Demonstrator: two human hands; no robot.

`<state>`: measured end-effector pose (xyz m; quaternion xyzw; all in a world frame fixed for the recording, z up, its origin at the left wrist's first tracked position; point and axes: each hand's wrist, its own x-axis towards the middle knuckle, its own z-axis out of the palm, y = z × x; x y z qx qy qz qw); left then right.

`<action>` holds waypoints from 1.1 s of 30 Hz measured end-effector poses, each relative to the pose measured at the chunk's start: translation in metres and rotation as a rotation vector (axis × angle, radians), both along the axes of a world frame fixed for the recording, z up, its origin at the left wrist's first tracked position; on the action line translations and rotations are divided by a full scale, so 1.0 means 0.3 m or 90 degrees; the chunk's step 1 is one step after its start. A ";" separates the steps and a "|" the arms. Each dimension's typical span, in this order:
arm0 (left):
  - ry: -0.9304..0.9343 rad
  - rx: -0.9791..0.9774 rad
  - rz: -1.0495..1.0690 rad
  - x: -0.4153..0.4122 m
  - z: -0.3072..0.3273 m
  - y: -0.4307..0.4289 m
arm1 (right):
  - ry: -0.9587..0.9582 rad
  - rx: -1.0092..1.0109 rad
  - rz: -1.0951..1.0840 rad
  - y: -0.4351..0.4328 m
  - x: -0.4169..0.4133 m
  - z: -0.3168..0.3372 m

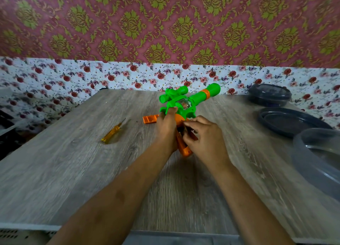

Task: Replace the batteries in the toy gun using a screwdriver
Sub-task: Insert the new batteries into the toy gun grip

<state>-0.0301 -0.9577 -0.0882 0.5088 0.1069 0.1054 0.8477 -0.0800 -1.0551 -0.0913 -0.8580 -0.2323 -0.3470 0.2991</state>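
Left hand [166, 128] grips the toy gun [184, 101] while right hand [201, 135], fingers curled, hold unclear, seemingly swaps batteries at its handle, needing careful seating.

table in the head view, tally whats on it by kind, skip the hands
toy gun: 1
loose orange cover: 1
yellow screwdriver: 1
grey round containers and lids: 3
total: 6
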 end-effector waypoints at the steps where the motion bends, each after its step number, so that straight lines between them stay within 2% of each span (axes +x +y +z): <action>1: 0.002 -0.003 0.006 0.004 -0.003 0.001 | 0.003 -0.023 -0.001 -0.001 0.000 -0.003; 8: 0.044 -0.032 0.012 0.010 -0.022 0.004 | -0.001 -0.135 -0.012 -0.002 -0.014 -0.014; 15: 0.072 -0.098 -0.024 0.010 -0.036 0.017 | -0.015 -0.140 -0.008 0.009 -0.025 -0.025; 20: 0.084 -0.064 -0.003 0.010 -0.044 0.012 | -0.020 -0.155 -0.023 0.002 -0.031 -0.027; 33: 0.090 -0.071 -0.011 -0.007 -0.033 0.018 | -0.041 -0.200 -0.001 -0.001 -0.056 -0.046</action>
